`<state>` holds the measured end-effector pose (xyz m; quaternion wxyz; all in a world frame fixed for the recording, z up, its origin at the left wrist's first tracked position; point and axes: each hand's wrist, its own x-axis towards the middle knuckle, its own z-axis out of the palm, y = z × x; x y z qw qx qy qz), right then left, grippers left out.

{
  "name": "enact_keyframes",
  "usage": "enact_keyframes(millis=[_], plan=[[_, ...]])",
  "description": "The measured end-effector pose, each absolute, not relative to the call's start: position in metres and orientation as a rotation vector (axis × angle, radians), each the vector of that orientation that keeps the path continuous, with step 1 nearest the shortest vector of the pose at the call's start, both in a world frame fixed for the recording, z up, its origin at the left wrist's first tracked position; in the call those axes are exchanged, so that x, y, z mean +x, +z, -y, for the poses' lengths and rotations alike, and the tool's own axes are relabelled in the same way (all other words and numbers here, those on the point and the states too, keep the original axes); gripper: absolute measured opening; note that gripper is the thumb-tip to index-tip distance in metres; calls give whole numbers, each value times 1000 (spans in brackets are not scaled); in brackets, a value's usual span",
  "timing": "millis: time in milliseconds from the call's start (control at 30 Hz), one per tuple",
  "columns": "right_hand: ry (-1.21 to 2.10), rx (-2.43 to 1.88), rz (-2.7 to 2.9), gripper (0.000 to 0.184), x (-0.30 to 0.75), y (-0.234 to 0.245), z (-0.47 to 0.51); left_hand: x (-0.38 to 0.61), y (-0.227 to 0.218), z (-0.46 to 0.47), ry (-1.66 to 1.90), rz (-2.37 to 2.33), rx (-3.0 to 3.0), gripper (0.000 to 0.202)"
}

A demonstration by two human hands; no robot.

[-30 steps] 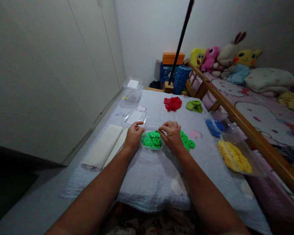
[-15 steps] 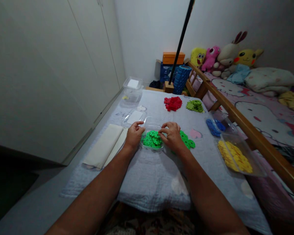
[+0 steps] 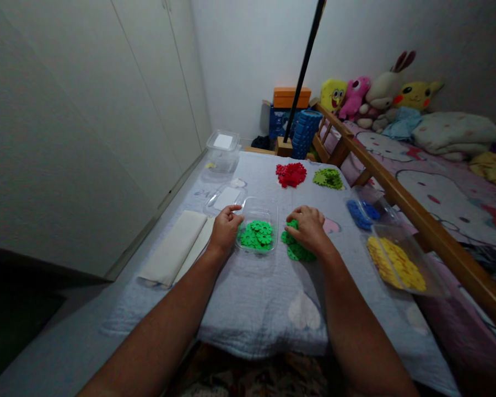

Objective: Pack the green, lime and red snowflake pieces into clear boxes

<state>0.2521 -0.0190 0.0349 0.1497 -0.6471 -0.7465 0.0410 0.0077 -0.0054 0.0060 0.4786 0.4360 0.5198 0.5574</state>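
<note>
Head view: the left hand (image 3: 225,229) lies against the left side of a clear container (image 3: 268,208) that stands on the cloth-covered surface (image 3: 252,300) and holds a layer of bright green pieces (image 3: 256,235). Its fingers (image 3: 233,209) are loosely curled, with the forefinger reaching to the far left corner of the rim; whether they actually grip the rim cannot be told. Just to the right of the container, the right hand (image 3: 310,227) rests palm down on a loose green pile (image 3: 294,251). Its fingers are bent over the pieces, which hide the tips, so a pinch cannot be told. Farther back on the surface lie a red pile (image 3: 291,175) and an olive pile (image 3: 328,178), near each other. To the right, blue pieces (image 3: 362,214) and yellow pieces (image 3: 397,266) lie in clear trays beside the wooden bed rail (image 3: 421,223). Left of the left hand lie a folded white cloth (image 3: 173,249) and a clear lid (image 3: 225,197), with a clear box (image 3: 223,150) beyond them. Plush toys (image 3: 376,94) sit at the head of the bed.
</note>
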Motion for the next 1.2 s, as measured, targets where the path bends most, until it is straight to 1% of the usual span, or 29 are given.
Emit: enact_keyframes(millis=[100,333,533,700,767,900,1033,1200], plan=[[109,-1894,2267,21,253,32,22,8,7,6,1360,-1262,1057,42],[222,-1943,2343,14,248,37,23,8,8,7,1375,-1250,1043,40],[404,-1831,2227,6,254,41,20,8,10,7,1364,-1259,1041,42],[548,-1602,1968,7,261,44,16,9,10,7,1363,-1261,1048,41],[522,-1530,1838,9,259,45,15,9,10,8,1365,-1262,1048,41],[356,-1419,1709,11,245,46,19,9,10,8,1364,-1265,1049,41],[262,-1359,1806,11,224,44,25,9,10,7,1358,-1263,1050,43],[190,-1413,1984,10,205,40,27,9,10,7,1347,-1262,1042,44]])
